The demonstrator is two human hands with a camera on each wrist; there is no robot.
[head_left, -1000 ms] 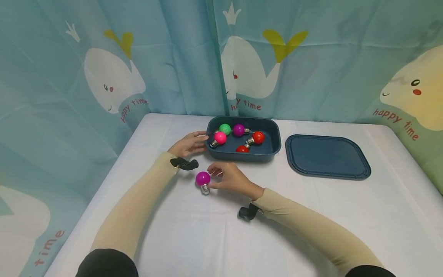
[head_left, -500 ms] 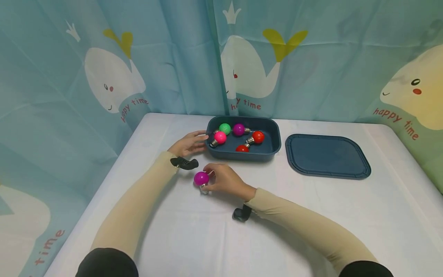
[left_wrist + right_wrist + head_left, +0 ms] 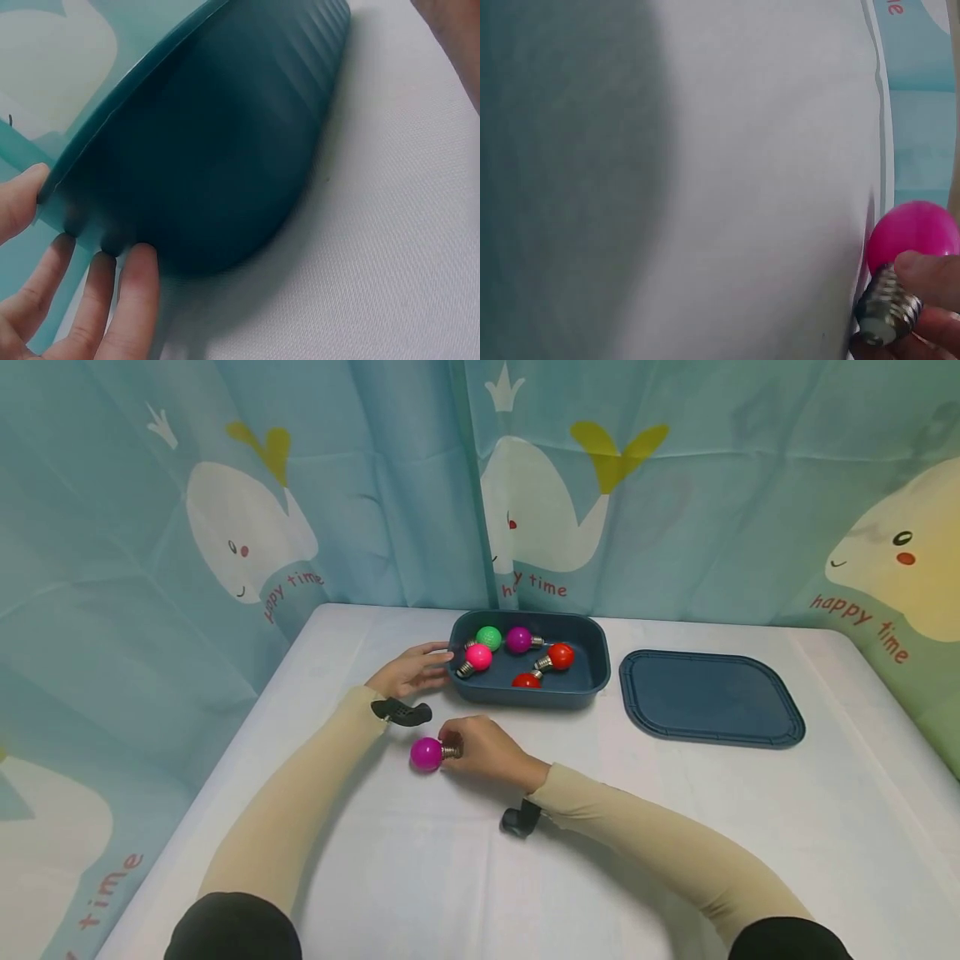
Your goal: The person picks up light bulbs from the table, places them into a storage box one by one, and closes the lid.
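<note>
By its metal screw base, my right hand (image 3: 486,747) pinches a purple light bulb (image 3: 426,755), close over the white table and in front of the box. In the right wrist view the bulb's globe (image 3: 911,231) looks magenta, with the thumb (image 3: 930,279) laid across the threaded base. My left hand (image 3: 412,671) rests against the left end of a dark blue box (image 3: 525,697). The left wrist view shows its fingertips (image 3: 141,262) on the outer wall and the thumb at the rim. Inside the box lie a green bulb (image 3: 489,638), a pink bulb (image 3: 478,656), another purple bulb (image 3: 519,640) and two red bulbs (image 3: 560,656).
A dark blue lid (image 3: 712,699) lies flat on the white tablecloth (image 3: 600,860), right of the box. Behind the table hangs a blue curtain (image 3: 405,527) printed with whales, and it continues along the left side.
My right hand has moved left onto the purple bulb and taken hold of its base. The bulb has turned, so its base points right toward the hand. My left hand stays at the box.
</note>
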